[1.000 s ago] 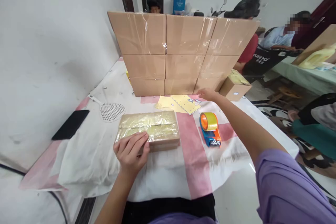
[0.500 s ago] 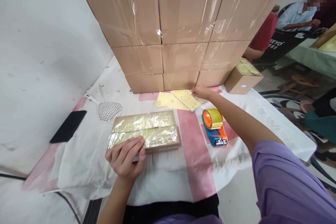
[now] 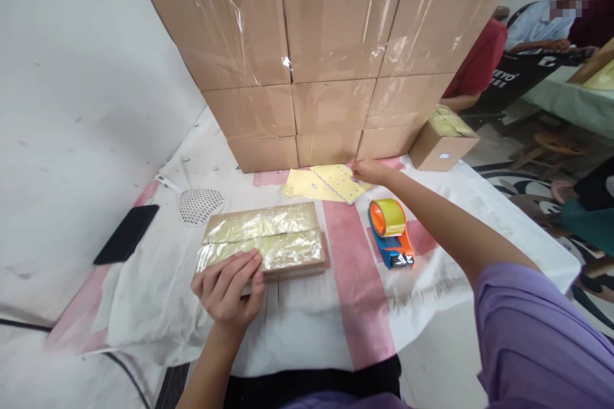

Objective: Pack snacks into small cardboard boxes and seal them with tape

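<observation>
Your L hand (image 3: 228, 291) rests on the taped carton (image 3: 288, 249), fingers on top, thumb apart, no grip visible. Your R hand (image 3: 371, 171), fingers bent, is at the dotted yellow sheet (image 3: 338, 179); cannot tell if it pinches. This sheet lies beyond the carton, to its R; R hand is nearer. Carton's long axis: L–R. Qty: 2 yellow sheets, 1 tape dispenser (image 3: 391, 227), 9 stacked box fronts (image 3: 330, 32).

Soft indoor light — white glare streaks the stacked cartons (image 3: 330, 102) — frame edges stretched.
</observation>
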Demonstrator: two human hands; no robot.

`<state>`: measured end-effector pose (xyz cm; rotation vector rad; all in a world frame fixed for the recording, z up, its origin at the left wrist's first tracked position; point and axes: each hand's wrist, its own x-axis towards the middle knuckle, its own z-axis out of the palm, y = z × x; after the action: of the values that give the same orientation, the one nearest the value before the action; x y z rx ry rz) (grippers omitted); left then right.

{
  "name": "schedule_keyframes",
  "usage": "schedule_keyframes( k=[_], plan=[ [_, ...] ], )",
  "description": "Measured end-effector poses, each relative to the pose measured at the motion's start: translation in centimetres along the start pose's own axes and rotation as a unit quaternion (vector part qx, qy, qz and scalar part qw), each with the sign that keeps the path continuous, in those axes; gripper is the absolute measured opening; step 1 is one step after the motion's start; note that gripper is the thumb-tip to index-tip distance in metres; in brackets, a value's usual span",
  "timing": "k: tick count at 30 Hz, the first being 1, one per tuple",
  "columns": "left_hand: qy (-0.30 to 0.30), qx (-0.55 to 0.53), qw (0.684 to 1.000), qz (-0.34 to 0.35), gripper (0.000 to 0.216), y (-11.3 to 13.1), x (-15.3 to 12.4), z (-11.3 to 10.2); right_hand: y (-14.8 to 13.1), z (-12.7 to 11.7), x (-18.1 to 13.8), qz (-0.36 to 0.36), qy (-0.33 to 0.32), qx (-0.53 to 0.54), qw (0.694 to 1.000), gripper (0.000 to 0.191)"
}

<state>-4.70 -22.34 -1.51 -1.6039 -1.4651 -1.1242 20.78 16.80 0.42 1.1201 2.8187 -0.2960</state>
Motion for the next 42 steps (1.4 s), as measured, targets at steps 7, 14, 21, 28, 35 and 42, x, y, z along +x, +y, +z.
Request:
schedule_keyframes(
  k=[7, 14, 21, 28, 35, 42],
  plan=[
    [-0.001, 0.005, 1.000, 0.003, 0.019, -0.1, 0.0, 0.1, 0.8, 1.0, 0.8, -0.010, -0.034, 0.069, 0.997, 0.020],
    [0.012, 0.001, 1.000, 0.017, 0.016, -0.3, 0.1, 0.3, 2.4, 1.8, 1.5, -0.020, -0.043, 0.117, 0.992, 0.019],
    [0.005, 0.004, 1.000, 0.021, 0.016, -0.6, -0.1, 0.4, 2.5, 2.4, 1.5, -0.024, -0.004, 0.125, 0.992, 0.019],
    [-0.010, 0.010, 1.000, 0.018, 0.015, -0.7, -0.1, 0.2, 2.9, 1.6, 1.5, -0.045, 0.016, 0.091, 0.995, 0.020],
    [-0.018, 0.016, 0.999, 0.024, 0.013, -0.8, 0.0, 0.1, 6.2, 0.9, 1.3, -0.022, 0.048, 0.083, 0.995, 0.026],
    [-0.017, 0.018, 0.999, 0.028, 0.012, -0.9, -0.1, 0.1, 5.4, 0.9, 0.8, -0.020, -0.005, 0.097, 0.995, 0.012]
  ],
)
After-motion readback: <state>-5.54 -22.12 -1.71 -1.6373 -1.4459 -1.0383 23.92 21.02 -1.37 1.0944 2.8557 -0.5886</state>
